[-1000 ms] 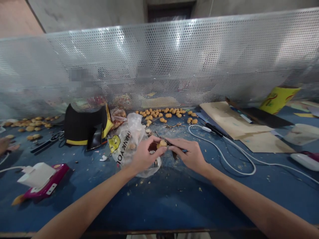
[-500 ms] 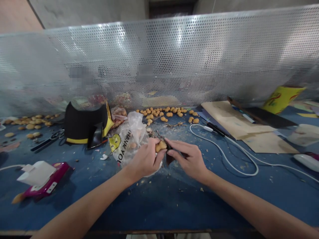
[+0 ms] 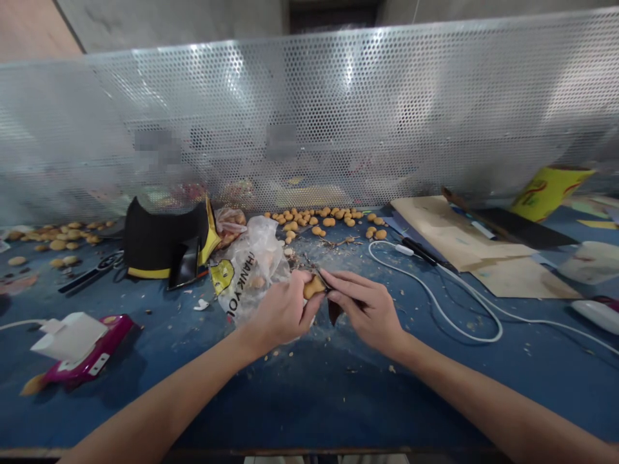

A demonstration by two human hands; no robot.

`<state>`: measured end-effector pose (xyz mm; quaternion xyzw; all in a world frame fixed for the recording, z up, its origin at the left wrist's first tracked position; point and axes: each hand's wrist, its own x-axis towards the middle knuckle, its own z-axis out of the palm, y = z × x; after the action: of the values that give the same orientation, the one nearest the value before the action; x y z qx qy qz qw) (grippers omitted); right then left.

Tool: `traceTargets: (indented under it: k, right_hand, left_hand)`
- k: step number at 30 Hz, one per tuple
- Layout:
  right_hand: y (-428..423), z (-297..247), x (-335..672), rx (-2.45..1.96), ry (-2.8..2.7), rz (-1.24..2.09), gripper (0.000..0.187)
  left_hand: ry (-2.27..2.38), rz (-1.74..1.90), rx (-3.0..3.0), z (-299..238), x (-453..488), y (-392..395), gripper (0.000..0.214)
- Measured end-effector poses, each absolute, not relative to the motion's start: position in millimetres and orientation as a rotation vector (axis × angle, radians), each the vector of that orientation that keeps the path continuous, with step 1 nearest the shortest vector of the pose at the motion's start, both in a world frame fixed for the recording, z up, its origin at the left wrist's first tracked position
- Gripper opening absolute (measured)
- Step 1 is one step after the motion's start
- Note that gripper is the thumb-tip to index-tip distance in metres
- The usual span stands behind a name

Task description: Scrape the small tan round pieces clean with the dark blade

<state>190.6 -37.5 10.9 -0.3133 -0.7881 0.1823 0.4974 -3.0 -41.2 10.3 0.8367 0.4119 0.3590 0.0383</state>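
Observation:
My left hand (image 3: pixel 283 310) is shut on a small tan, knobbly tuber (image 3: pixel 314 287), and its fingers hide part of it. My right hand (image 3: pixel 365 306) grips a small knife with a dark blade (image 3: pixel 334 310), its handle hidden in my fingers. The blade lies against the tuber's right side. Behind my left hand is a crumpled clear plastic bag (image 3: pixel 249 274) printed "THANK YOU". Many similar tubers (image 3: pixel 314 219) lie in a loose group beyond my hands.
A blue worktable (image 3: pixel 309 393) is strewn with shavings. A perforated metal screen (image 3: pixel 309 122) runs along its far side. Other items are a black-and-yellow bag (image 3: pixel 167 241), scissors (image 3: pixel 91 272), a white cable (image 3: pixel 435 303), cardboard sheets (image 3: pixel 483 248), and a pink device (image 3: pixel 91 348).
My hands have drawn closer around the tuber, and the knife blade now sits against it. A hand at the far left edge has left view.

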Motion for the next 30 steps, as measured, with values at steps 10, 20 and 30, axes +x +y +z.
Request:
traceTargets:
  k: [10,20,30]
  right_hand:
    - [-38,10,186,-0.879,-1.81,0.695,0.032]
    - [-37,6,181,-0.862,-1.705,0.835,0.032]
    - [-36,6,182,-0.886,-1.747,0.78,0.032]
  left_hand:
    - [1.348,0.997,2.497,12,0,-40,0.021]
    - [1.519,1.038,2.456,14,2,-40,0.02]
    - [1.485,1.111,2.286,13,6,-43,0.019]
